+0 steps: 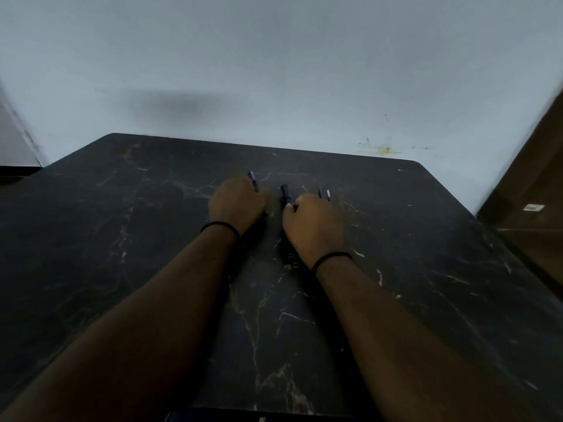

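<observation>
Pens lie and stand among the two hands at the far middle of the dark, veined table (122, 239). Left hand (236, 204) rests knuckles-up on the tabletop with its fingers curled around a blue pen (253, 180), whose end pokes out past the knuckles toward the far edge. Just right of it, in the gap between the hands, a black pen (285, 192) points away from the person; its near end meets the thumb side of the right hand (313, 222). That hand is also curled, knuckles up, and two thin pens (320, 193) stick out beyond its far side, close together. Whether its fingers actually grip the black pen or the thin ones I cannot tell. The hands sit near each other without touching. Each wrist wears a black band (219, 224). A pale wall (274, 71) rises behind the table, with a wooden panel (536, 166) at the right.
</observation>
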Tool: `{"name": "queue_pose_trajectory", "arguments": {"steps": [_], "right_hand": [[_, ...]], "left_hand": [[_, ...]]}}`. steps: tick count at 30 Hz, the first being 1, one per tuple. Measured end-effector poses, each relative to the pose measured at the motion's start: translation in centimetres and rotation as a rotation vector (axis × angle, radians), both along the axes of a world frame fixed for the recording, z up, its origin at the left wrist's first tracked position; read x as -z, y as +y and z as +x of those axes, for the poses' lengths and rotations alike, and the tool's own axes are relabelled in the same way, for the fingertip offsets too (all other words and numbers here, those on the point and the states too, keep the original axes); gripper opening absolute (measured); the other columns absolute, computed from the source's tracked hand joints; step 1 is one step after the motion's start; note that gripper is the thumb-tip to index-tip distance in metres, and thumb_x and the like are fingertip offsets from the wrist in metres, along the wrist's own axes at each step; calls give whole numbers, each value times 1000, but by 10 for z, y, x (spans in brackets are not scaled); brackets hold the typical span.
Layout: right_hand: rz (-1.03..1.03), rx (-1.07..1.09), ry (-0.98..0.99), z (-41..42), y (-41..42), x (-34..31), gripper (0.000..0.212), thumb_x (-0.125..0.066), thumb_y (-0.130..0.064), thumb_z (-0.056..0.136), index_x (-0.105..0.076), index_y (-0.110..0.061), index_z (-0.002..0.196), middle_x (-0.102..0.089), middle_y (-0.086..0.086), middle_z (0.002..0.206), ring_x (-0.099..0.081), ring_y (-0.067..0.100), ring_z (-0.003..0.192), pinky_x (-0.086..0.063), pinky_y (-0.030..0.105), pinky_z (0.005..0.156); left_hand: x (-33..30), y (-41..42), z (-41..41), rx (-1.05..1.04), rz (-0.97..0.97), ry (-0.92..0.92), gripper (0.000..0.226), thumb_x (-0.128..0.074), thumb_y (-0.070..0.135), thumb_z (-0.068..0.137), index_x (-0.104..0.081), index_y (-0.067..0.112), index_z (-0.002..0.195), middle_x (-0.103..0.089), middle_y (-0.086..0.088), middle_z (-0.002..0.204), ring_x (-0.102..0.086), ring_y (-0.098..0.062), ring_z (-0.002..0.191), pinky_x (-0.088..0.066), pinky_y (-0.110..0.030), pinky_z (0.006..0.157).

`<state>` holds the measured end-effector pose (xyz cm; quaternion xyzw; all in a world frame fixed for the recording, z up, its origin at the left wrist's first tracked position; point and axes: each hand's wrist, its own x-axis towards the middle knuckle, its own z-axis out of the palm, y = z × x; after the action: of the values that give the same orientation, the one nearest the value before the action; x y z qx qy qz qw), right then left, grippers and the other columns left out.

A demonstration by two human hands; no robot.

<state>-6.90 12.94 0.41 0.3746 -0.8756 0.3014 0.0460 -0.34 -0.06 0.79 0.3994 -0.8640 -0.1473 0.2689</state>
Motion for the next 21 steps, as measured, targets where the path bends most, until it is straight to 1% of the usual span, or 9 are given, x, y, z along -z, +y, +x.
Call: {"name": "queue_pose_trajectory", "arguments": {"steps": [4,7,10,12,14,15,18,20,21], "right_hand": [[25,20,48,2,-10,2,29,-47,-35,100,-63,-12,92,-71,10,96,-64,28,108,-45,35,93],[49,41,96,0,-18,3,29,-47,-35,101,-64,-12,99,-71,10,104,-62,26,114,-37,37,106],[64,70,116,-2,-26,3,27,-47,-33,99,-64,-12,101,-71,9,105,-65,27,108,-38,38,106],[62,72,116,-2,-29,3,25,-47,-30,98,-64,-12,101,-71,10,103,-66,29,102,-45,37,92],[65,68,118,-3,-31,3,24,-47,-28,98,-65,-12,102,-71,10,104,-67,30,98,-44,33,75],[71,67,117,-4,-31,3,24,-47,-28,98,-65,-12,102,-71,10,105,-66,30,98,-42,32,73],[59,67,96,-3,-30,2,27,-46,-31,98,-65,-12,102,-70,9,107,-65,28,104,-45,35,87],[21,75,73,-3,-28,2,31,-44,-35,99,-64,-11,102,-70,9,107,-63,26,110,-40,37,102],[3,84,65,-2,-28,2,32,-43,-34,100,-64,-11,102,-70,10,106,-62,26,110,-38,35,105]], "left_hand": [[3,-1,4,7,74,161,36,-54,26,83,-43,13,50,-46,-3,50,-44,-20,46,-27,-26,47],[3,0,4,21,99,218,38,-54,29,79,-40,14,46,-45,1,45,-40,-17,42,-27,-25,46],[2,0,5,19,106,238,42,-55,27,80,-38,14,44,-42,3,43,-39,-16,42,-24,-24,46],[2,0,5,24,105,247,44,-55,28,81,-36,14,44,-40,3,44,-38,-16,42,-24,-24,46],[2,0,5,28,103,262,47,-55,29,84,-33,16,44,-37,3,43,-35,-15,41,-23,-24,46],[2,0,6,27,103,270,49,-55,29,85,-33,16,43,-35,3,42,-34,-14,41,-22,-25,46],[2,0,6,33,122,282,49,-55,29,85,-34,17,44,-36,4,42,-34,-13,41,-22,-25,46],[2,1,6,26,142,287,47,-55,31,86,-35,18,45,-37,4,42,-35,-12,41,-24,-24,47],[3,1,6,27,150,292,46,-55,30,86,-36,18,46,-38,4,43,-36,-13,42,-26,-24,47]]}}
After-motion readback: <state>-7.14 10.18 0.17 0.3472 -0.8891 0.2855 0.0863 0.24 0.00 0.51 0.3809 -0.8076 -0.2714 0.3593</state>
